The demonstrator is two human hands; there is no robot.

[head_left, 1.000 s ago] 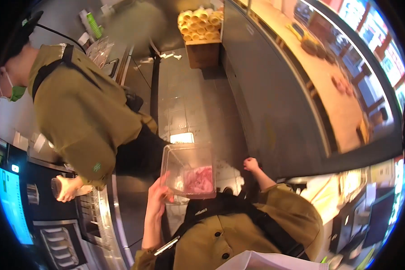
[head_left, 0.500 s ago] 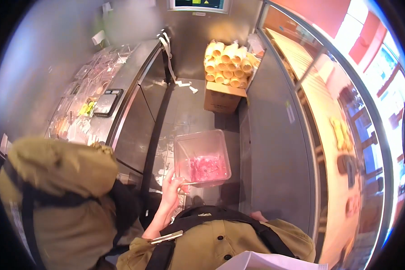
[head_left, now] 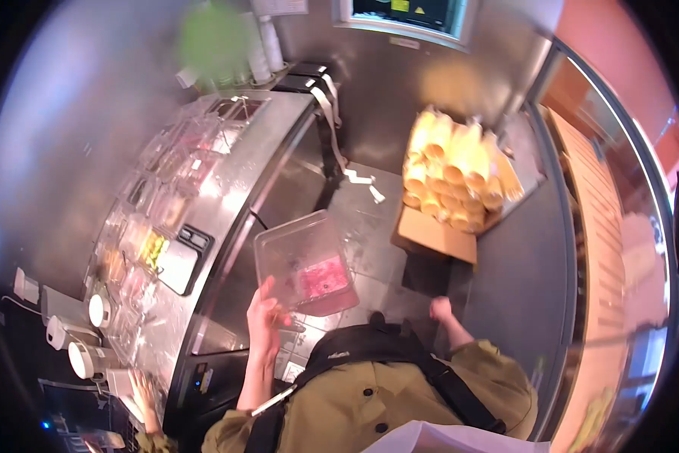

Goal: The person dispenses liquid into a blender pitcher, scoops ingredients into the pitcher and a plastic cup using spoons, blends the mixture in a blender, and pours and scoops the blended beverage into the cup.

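Your left hand is grasping the tub by its near left side, above the floor beside the tabletop, probably steadying it so the pink food stays inside, while your right hand is hanging apart, its closure impossible to tell.

container: clear plastic, smooth, glossy
counter: smooth metal, shiny
wall: metal, softly reflective
box: matt cardboard
floor: tile, faint sheen
shirt: matt cloth

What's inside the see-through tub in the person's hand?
Pink stuff, too blurry to name, lies at the bottom of the clear tub; it hides the tub's floor underneath.
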